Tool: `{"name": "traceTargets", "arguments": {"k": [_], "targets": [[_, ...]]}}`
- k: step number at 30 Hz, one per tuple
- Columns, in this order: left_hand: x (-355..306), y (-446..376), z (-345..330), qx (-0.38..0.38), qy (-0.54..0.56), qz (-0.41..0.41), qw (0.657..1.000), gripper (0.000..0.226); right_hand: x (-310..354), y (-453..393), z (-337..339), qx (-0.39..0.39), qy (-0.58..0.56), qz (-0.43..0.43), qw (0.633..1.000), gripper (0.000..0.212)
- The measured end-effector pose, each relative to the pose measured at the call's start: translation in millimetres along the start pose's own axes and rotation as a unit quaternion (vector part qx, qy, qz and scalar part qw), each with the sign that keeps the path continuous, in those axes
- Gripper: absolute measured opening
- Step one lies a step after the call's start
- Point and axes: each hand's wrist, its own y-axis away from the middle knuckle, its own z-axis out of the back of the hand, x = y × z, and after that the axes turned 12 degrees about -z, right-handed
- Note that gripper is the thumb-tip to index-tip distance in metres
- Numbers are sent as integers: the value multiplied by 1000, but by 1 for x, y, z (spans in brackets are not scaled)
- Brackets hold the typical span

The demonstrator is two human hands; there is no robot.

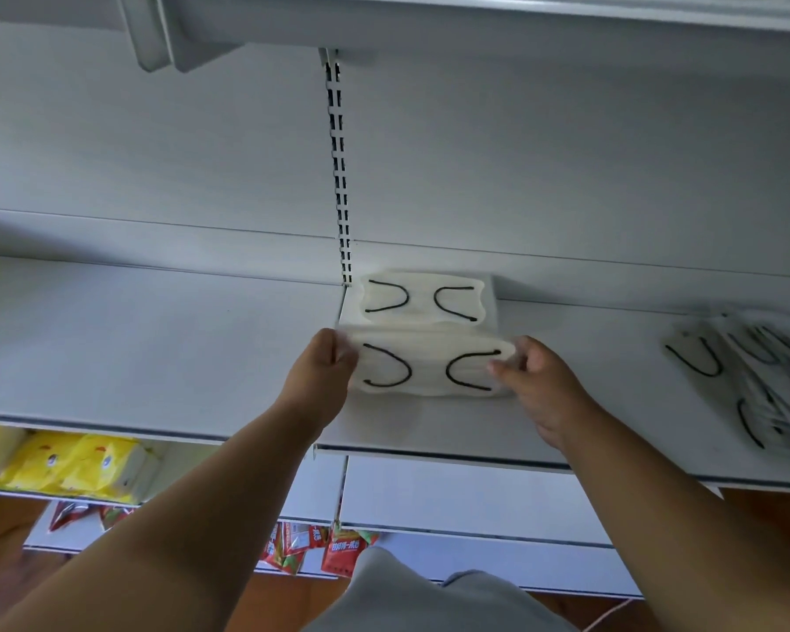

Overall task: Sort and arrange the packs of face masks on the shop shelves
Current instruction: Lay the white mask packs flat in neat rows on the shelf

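I have both hands pinching the near mask pack (429, 369) by its short ends, left hand (322, 364) at 9 o'clock, right hand (532, 376) at 3, on the shelf (156, 339). It looks light, floppy and slick, so edge grips suit it

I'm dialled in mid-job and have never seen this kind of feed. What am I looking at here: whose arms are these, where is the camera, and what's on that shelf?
There is no machine: one camera worn on a person's head looks forward and down, so the two bare arms are the wearer's own. The left hand and right hand each grip an end of a front pack of face masks, cream with black ear loops, on the white shelf. A matching back pack lies just behind it, against the rear panel. A loose pile of mask packs, blurred, is fanned out at the right. Lower shelves hold yellow packs and red sachets.
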Motion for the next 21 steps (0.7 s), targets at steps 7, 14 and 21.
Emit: {"name": "traceTargets", "arguments": {"k": [7, 14, 21], "targets": [[-3, -14, -8, 52, -129, 44, 989, 13, -6, -7, 1, -64, 48, -79, 994, 31], [-14, -31, -16, 51, -188, 19, 981, 37, 22, -15, -13, -170, 258, -49, 950, 43], [5, -13, -6, 177, -256, -117, 943, 59, 8, -2, -4, -47, 349, 50, 935, 62]]}}
